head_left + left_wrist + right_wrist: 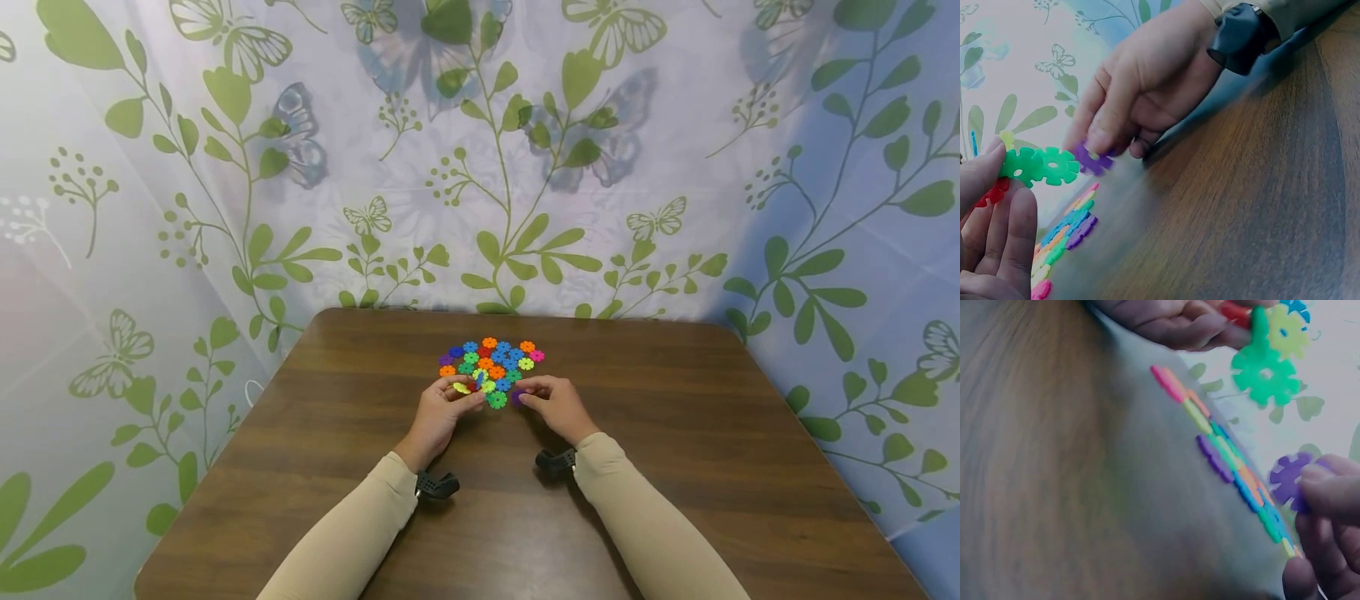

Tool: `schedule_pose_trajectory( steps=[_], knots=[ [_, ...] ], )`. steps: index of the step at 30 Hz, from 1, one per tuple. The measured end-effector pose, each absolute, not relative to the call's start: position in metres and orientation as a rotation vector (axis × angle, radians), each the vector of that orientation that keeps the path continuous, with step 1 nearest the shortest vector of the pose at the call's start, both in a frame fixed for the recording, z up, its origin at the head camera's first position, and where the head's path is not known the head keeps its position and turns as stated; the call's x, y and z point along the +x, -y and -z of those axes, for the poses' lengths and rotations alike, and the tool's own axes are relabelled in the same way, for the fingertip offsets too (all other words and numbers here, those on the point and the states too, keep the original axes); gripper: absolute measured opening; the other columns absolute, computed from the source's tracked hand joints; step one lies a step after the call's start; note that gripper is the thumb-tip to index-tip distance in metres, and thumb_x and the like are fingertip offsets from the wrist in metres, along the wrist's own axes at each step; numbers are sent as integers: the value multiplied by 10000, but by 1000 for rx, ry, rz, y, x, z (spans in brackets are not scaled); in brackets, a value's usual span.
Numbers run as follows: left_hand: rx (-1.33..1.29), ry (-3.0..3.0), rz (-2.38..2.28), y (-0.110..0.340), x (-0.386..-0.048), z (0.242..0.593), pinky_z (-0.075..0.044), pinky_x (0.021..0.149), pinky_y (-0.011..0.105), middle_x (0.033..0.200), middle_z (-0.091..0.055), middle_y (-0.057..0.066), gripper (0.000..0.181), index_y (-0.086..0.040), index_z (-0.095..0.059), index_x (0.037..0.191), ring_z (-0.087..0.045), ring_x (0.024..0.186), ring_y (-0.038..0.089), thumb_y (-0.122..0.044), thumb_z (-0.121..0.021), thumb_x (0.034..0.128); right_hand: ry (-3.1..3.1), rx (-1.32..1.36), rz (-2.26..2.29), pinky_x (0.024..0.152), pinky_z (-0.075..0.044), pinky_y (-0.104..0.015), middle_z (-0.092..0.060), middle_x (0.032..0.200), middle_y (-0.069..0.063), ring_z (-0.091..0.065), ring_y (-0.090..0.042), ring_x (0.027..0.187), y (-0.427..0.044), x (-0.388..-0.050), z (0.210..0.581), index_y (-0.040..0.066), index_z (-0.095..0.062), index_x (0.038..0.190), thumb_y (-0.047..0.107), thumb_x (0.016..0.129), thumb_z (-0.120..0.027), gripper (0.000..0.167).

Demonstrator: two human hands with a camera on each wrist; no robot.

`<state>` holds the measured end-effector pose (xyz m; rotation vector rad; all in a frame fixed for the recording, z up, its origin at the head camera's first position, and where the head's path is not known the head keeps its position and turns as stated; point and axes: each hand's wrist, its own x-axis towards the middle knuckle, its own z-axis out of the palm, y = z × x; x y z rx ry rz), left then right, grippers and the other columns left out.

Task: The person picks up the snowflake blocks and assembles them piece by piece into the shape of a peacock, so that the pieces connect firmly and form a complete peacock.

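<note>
My left hand (442,414) pinches a joined cluster of notched plastic discs; in the left wrist view its green discs (1040,165) and a red disc (991,194) show, and the right wrist view adds a yellow disc (1287,332) and a blue one (1298,309). Between thumb and fingers, my right hand (558,408) holds a purple disc (1293,479), close to the cluster's green end in the left wrist view. Whether the two touch I cannot tell. Loose discs (497,372) in several colours lie just beyond both hands.
The brown wooden table (337,400) reaches back to a curtain (315,192) with leaf and butterfly prints. Loose discs lie in a flat patch near the table's far edge. A black wrist device (437,485) sits on each wrist.
</note>
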<state>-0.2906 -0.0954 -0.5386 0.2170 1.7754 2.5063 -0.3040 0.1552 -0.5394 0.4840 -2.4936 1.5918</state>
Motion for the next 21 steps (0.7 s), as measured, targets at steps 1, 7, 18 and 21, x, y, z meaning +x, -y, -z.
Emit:
schedule_pose_trajectory(
  steps=[1, 7, 18, 21],
  knots=[
    [224, -1788, -2496, 96, -291, 539, -614, 846, 408, 1100, -739, 201, 458, 110, -617, 1280, -759, 816, 278, -17, -841, 901, 2471, 477, -1642, 819, -557, -327, -764, 1070, -59, -673, -245, 918, -156, -304, 538, 22, -793, 1174, 75, 972, -781, 209],
    [284, -1843, -2435, 96, -292, 540, -609, 860, 435, 1081, -747, 205, 425, 59, -660, 1258, -755, 852, 338, -23, -853, 889, 2305, 510, -1918, 885, -576, -293, -751, 1126, -148, -715, -328, 997, -154, -300, 530, -70, -731, 1232, 86, 1003, -742, 277],
    [365, -1855, -2396, 94, -290, 540, -612, 852, 425, 1033, -758, 199, 447, 129, -611, 1282, -740, 870, 436, 4, -823, 909, 2199, 669, -2049, 901, -591, -356, -737, 1146, -203, -687, -416, 1024, -148, -293, 523, -54, -743, 1208, 37, 1009, -717, 220],
    [374, -1858, -2392, 94, -290, 540, -609, 862, 438, 1019, -760, 201, 416, 111, -629, 1267, -721, 900, 498, 13, -819, 910, 2217, 692, -2017, 886, -592, -333, -737, 1144, -188, -690, -398, 1011, -148, -293, 523, -45, -749, 1200, 18, 1007, -713, 206]
  ],
)
